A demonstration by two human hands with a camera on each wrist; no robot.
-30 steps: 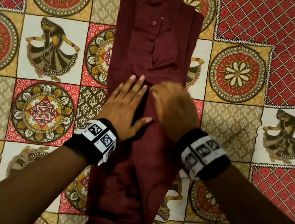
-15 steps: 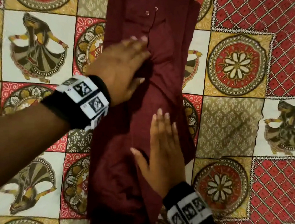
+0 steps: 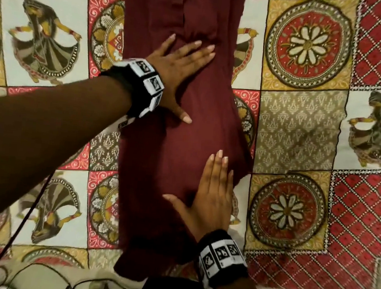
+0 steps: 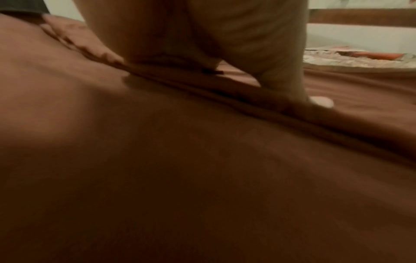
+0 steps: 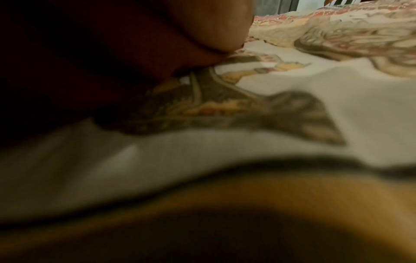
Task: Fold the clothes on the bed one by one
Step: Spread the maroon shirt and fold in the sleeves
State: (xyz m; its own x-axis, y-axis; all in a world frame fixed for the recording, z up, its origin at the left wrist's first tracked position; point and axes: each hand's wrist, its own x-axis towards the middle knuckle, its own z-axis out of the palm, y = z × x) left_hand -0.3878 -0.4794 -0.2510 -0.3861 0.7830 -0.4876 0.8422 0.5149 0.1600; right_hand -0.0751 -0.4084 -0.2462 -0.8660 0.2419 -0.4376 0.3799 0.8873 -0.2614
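Two flat palms on the maroon garment (image 3: 180, 143), a long narrow strip down the frame's centre on the patterned bedsheet (image 3: 301, 131). Left hand (image 3: 180, 67) presses at upper centre, fingers spread, grasping nothing. Right hand (image 3: 212, 199) presses at lower centre, fingers straight together.

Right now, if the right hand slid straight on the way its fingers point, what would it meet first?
Only more of the maroon garment that the right hand lies flat on. Further up that line, the left hand presses the same cloth, though it may sit slightly to one side.
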